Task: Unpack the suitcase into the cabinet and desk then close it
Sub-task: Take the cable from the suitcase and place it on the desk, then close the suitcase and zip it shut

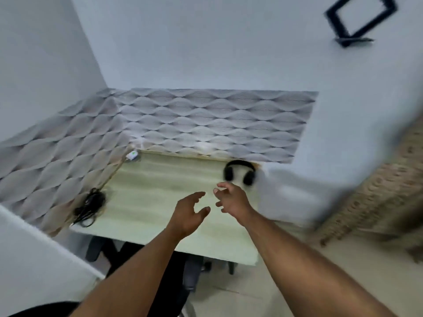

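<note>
A pale wooden desk (pixel 146 202) fills the middle of the view. Black headphones (pixel 239 172) rest at its far right corner against the wall. My right hand (pixel 232 199) hovers just in front of the headphones, fingers spread, holding nothing. My left hand (pixel 188 213) is beside it over the desk, also open and empty. A bundle of black cable (pixel 90 208) lies on the desk's left edge. A small white device (pixel 132 155) sits at the far left corner. The suitcase and the cabinet are out of view.
A dark office chair (pixel 142 259) is tucked under the desk's near edge. A patterned panel (pixel 206 120) lines the walls behind the desk. A blurred woven surface (pixel 377 197) stands at the right. A black frame (pixel 359 17) hangs on the wall above.
</note>
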